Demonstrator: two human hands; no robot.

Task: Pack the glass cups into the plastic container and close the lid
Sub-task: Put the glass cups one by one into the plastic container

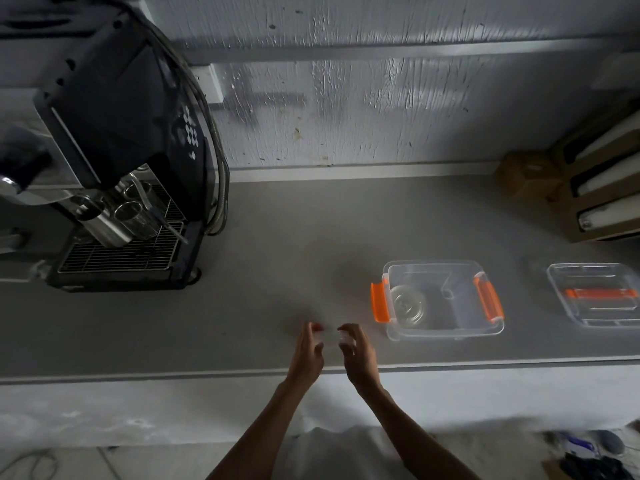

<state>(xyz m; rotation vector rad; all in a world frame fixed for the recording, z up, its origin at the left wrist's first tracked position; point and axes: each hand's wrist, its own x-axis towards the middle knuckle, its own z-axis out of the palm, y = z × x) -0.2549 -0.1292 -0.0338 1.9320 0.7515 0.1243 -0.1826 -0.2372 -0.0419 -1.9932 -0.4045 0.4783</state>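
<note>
1. Glass cup (330, 336), blurred, is clasped near the counter's (242, 271) front edge between left hand (306, 355) and right hand (356, 353), fingers curled partly closed around it.
2. It should be carried level and lowered beside the cup already at the plastic container's (445, 336) left end.
3. Lid (594, 294) lies apart, rightward.

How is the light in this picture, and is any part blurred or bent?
Head view: dim, greyish light; the wide lens bows the counter edge; the glass cup between the left hand and right hand is faint and smeared; the wall shows pale glare.
</note>
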